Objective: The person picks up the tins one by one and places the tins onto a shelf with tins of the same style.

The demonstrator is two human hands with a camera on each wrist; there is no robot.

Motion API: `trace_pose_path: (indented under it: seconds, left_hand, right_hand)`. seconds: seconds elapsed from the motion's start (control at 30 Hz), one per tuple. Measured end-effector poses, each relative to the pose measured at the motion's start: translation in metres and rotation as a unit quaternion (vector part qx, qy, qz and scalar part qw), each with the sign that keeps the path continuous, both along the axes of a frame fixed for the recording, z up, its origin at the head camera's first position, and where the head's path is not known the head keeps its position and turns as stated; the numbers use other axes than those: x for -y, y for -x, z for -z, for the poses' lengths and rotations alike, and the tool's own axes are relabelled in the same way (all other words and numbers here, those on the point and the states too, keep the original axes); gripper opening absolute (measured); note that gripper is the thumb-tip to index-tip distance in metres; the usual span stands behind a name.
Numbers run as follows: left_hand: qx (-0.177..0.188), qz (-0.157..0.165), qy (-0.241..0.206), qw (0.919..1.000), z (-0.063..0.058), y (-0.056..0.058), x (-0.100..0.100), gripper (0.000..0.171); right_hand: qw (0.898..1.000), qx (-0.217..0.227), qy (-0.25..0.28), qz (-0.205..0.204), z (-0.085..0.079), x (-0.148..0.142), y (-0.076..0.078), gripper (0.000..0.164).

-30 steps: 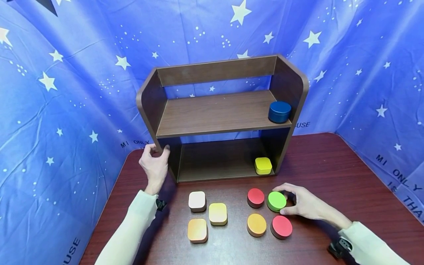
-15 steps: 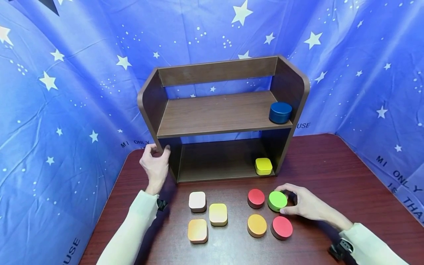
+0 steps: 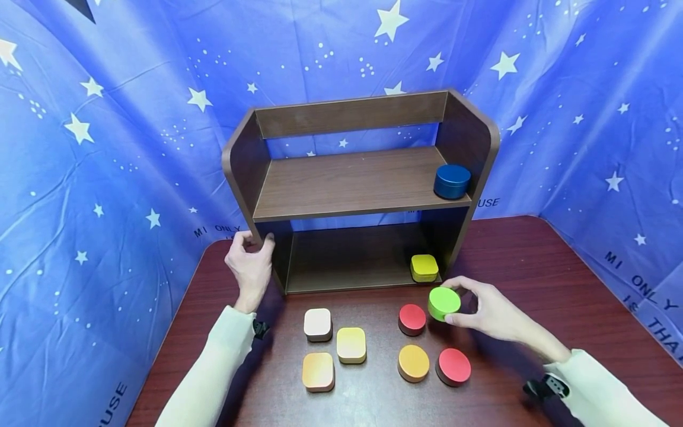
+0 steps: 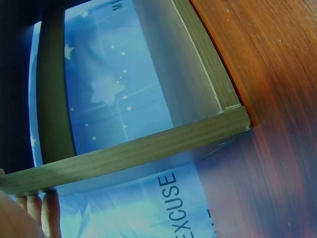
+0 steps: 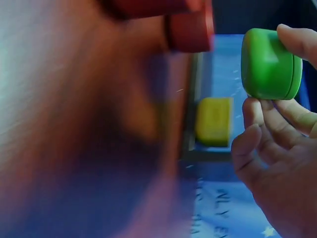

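My right hand pinches a round green tin between thumb and fingers. In the right wrist view the green tin is off the table, its side turned to the camera. A brown two-tier wooden shelf stands at the back of the table. My left hand grips the shelf's left side panel, thumb on the inner face; the left wrist view shows its fingers on the panel's outer side. On the upper tier sits a round blue tin, and on the lower tier a square yellow tin, both at the right end.
Left of centre on the table lie square tins: white, pale yellow and orange. To the right are round ones: a red tin, an orange-yellow tin and another red tin. Behind hangs a blue star-print curtain.
My right hand has raised the green tin off the table and shifted it slightly toward the shelf. The left hand stays on the side panel.
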State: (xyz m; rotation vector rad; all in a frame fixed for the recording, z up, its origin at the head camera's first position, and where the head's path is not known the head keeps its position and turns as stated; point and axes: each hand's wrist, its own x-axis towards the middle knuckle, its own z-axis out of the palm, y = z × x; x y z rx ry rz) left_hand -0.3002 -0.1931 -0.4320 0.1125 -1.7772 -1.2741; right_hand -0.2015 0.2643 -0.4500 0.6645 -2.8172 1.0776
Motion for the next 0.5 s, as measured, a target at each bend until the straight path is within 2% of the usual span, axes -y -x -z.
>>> trace_pose_path:
  seconds: [0.2, 0.5]
  left_hand:
    - [0.004, 0.007, 0.007, 0.9999, 0.002, 0.0, 0.003, 0.021]
    - [0.004, 0.001, 0.009, 0.9999, 0.002, 0.0, 0.003, 0.02]
  right_hand:
    - [0.999, -0.018, 0.027, 0.009, -0.027, 0.018, 0.006, 0.05]
    - [0.994, -0.016, 0.108, 0.02, -0.059, 0.049, 0.017, 0.049]
